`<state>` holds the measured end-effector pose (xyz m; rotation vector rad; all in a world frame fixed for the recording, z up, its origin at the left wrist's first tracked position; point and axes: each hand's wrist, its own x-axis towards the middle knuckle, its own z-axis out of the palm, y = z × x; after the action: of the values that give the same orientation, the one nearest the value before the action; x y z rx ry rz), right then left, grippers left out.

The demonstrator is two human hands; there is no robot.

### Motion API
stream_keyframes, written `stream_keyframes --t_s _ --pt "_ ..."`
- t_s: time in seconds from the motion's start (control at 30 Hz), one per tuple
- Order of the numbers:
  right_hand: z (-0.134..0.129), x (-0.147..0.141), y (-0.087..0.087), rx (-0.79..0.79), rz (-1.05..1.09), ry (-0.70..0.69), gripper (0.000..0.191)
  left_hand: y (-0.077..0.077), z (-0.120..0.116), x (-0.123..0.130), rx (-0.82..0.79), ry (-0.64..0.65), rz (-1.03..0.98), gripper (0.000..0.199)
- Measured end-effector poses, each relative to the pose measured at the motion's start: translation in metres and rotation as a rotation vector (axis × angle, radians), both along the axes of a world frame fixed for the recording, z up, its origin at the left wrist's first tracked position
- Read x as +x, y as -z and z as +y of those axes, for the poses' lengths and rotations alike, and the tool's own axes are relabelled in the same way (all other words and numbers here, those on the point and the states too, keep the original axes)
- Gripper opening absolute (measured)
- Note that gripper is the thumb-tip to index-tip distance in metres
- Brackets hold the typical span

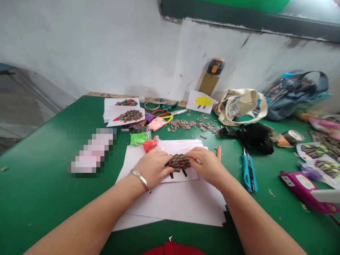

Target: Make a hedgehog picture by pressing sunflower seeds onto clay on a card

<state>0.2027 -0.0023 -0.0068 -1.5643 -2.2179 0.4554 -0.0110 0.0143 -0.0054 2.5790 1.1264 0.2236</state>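
A hedgehog picture made of striped sunflower seeds point(178, 162) lies on a small white card on top of a stack of white paper point(175, 202). My left hand point(153, 167), with a silver bracelet on the wrist, rests on the card's left side with fingertips touching the seeds. On the right side, my right hand point(205, 163) presses its fingertips on the seed body. Small red and green bits sit on the seeds. Neither hand grips anything.
Loose sunflower seeds point(191, 125) lie further back, near scissors point(170, 114) and bags of coloured clay point(145, 136). Finished seed pictures point(126, 115) sit at the back left, a blue cutter point(249, 170) and a purple box point(305, 191) to the right, bags point(241, 106) behind.
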Motion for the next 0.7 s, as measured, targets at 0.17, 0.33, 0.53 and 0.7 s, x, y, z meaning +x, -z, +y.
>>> stream_keyframes --t_s 0.17,0.33,0.53,0.7 --pt "-0.001 -0.001 0.002 -0.006 -0.016 -0.027 0.034 -0.003 -0.002 0.0 -0.006 0.002 0.004 0.015" --pt "-0.001 0.002 0.005 0.004 0.006 0.008 0.033 -0.004 -0.003 0.0 -0.007 -0.01 -0.009 0.021" --pt "-0.002 0.002 0.004 0.01 0.025 0.039 0.031 -0.011 -0.004 -0.005 0.034 -0.039 -0.059 0.028" --pt "-0.004 0.001 0.002 0.024 0.044 0.077 0.029 -0.016 0.009 -0.03 0.386 -0.229 -0.192 0.027"
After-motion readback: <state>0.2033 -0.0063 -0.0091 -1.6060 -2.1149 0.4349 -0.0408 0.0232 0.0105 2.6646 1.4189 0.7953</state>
